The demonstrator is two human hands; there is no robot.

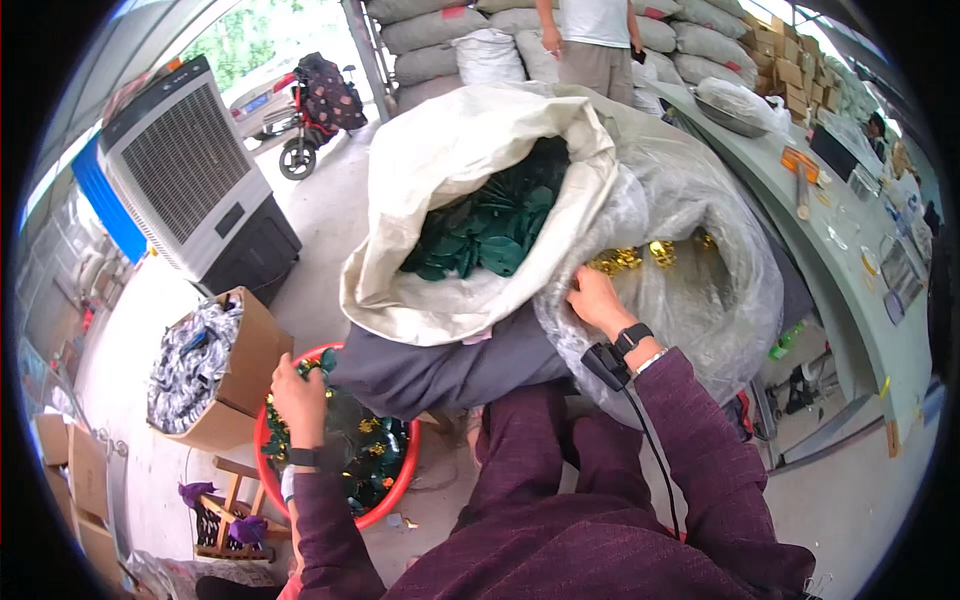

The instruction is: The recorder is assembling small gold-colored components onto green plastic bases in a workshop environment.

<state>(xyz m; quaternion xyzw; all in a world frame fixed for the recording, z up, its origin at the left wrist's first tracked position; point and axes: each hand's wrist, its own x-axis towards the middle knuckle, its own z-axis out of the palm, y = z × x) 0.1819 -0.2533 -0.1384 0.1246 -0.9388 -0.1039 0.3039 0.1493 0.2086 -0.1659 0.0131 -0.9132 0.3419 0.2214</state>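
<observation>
My left hand (300, 402) is over the left side of a red basin (413, 462), its fingers curled closed. Dark green leaf-shaped pieces and small gold bits (370, 440) lie in that basin, and some green shows right beside my fingertips; what they hold is hidden. At the inner edge of a clear plastic bag (735, 345), my right hand (600, 300) has its fingers pinched together near shiny gold pieces (620, 262). Whatever is between those fingers is too small to make out. An open white woven sack (415, 180) full of dark green leaf-shaped pieces (490, 225) stands in front of me.
Left of the basin are a cardboard box (250, 365) of silvery material and a small wooden stool (235, 510). An air cooler (190, 170) stands farther back. A long table (850, 290) with a hammer (802, 195) runs along the right. Another person (597, 50) stands beyond the sacks.
</observation>
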